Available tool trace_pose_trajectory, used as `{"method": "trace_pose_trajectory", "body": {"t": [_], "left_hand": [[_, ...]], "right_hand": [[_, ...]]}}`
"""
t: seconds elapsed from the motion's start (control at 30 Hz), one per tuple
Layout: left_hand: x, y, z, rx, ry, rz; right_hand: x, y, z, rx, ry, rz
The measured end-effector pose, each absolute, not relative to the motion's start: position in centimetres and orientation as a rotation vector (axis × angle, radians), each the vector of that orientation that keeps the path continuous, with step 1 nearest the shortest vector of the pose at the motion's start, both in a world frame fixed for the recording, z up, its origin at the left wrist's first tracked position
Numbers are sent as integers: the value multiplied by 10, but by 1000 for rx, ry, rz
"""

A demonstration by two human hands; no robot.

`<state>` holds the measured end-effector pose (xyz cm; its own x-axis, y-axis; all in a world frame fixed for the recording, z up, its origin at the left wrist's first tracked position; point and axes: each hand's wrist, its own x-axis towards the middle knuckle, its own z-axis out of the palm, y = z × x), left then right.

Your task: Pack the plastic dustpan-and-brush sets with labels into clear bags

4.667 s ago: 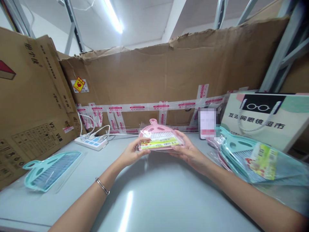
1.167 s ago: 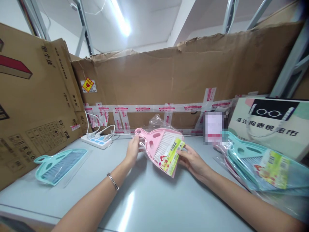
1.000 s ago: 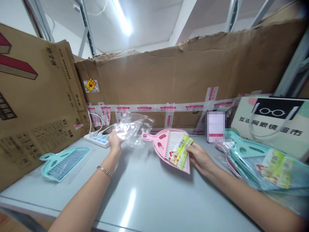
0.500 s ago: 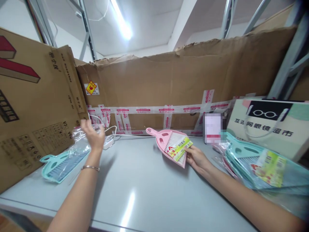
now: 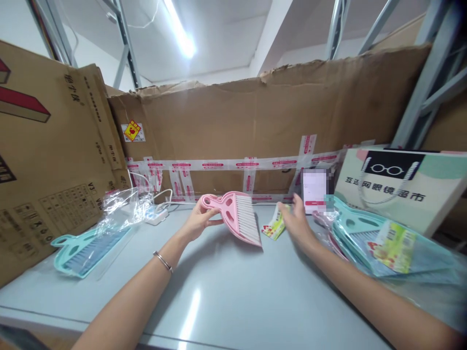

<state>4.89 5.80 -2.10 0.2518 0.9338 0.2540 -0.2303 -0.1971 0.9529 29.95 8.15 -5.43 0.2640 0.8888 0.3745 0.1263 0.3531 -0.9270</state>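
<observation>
My left hand (image 5: 199,221) grips the handle end of a pink dustpan and brush set (image 5: 235,218), held tilted just above the grey table (image 5: 226,291). The set is bare, out of its wrapping. My right hand (image 5: 296,222) is closed on the set's yellow-green paper label (image 5: 274,227), pulled clear of the pan to its right. The empty clear plastic bag (image 5: 122,209) lies at the left, partly over a teal dustpan set (image 5: 85,245).
A stack of bagged teal dustpan sets (image 5: 383,243) fills the right side, with a paper carrier bag (image 5: 397,187) behind it. A white power strip (image 5: 156,215) sits by the taped cardboard wall (image 5: 255,131). A big carton (image 5: 47,146) stands at the left.
The clear bag came off the pink set and now lies at the left. My left hand came back to the pan's handle. My right hand has pulled the label off.
</observation>
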Motion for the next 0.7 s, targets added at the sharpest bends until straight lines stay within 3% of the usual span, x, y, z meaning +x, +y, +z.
{"method": "trace_pose_trajectory", "body": {"t": [0.13,0.3,0.5,0.7], "left_hand": [[57,48,-9,1499,731,1207],[49,36,8,1878,824,1308],[-8,10,9,2088,1406,1673],[-30,-7,-34,2266,1740,1185]], "right_hand": [[270,58,-31,-981,-1896,175],[239,58,-9,-822,-2118,155],[245,77,-3,-750,-2050,48],[230,76,-40,-849,-2799,-184]]}}
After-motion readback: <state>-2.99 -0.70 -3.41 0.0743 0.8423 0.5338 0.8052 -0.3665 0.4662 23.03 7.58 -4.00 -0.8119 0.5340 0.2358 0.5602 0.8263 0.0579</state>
